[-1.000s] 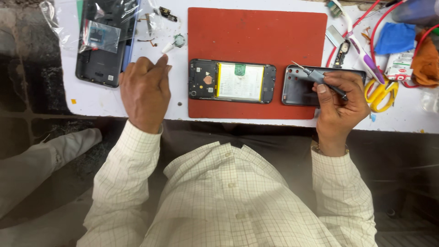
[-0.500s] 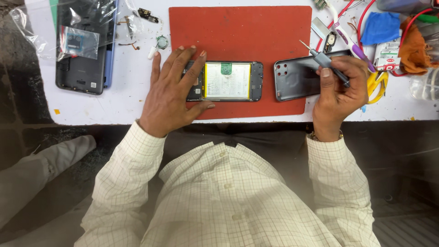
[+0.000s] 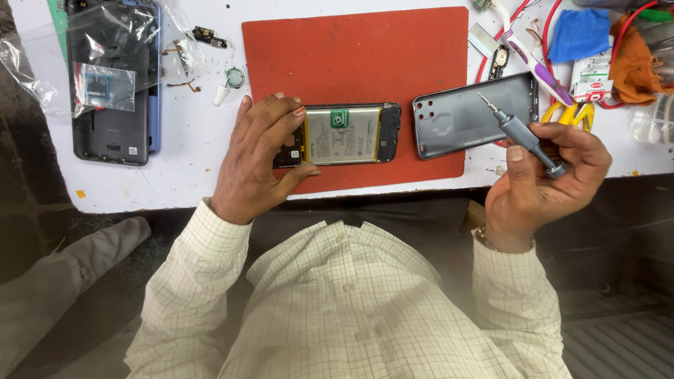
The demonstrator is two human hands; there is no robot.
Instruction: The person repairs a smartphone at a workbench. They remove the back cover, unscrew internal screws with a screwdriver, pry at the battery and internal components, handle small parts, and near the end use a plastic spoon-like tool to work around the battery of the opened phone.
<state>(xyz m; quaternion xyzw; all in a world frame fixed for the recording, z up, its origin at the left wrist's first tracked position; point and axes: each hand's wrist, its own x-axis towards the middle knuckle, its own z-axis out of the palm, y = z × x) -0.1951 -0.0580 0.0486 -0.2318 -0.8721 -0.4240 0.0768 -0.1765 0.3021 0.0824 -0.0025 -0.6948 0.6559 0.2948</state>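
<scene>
— Hands at work over a repair desk (image 3: 182, 175): what does each one grip?

— Left hand (image 3: 256, 158) lies flat, fingers spread, pressing one end of an opened phone (image 3: 344, 133), its battery showing, on a red mat (image 3: 358, 56). Right hand (image 3: 544, 179) is closed around a grey screwdriver (image 3: 523, 137), tip raised over a detached grey back cover (image 3: 470, 116).

— Where does that cover lie?

— Just beside the phone, half on the mat's edge, half on the white desk.

— And around them?

— Another phone shell under a clear plastic bag (image 3: 112, 77) at far left; small loose parts (image 3: 228, 81) near the mat; a blue cloth (image 3: 579, 35) and yellow-handled scissors (image 3: 572, 112) at right.
</scene>
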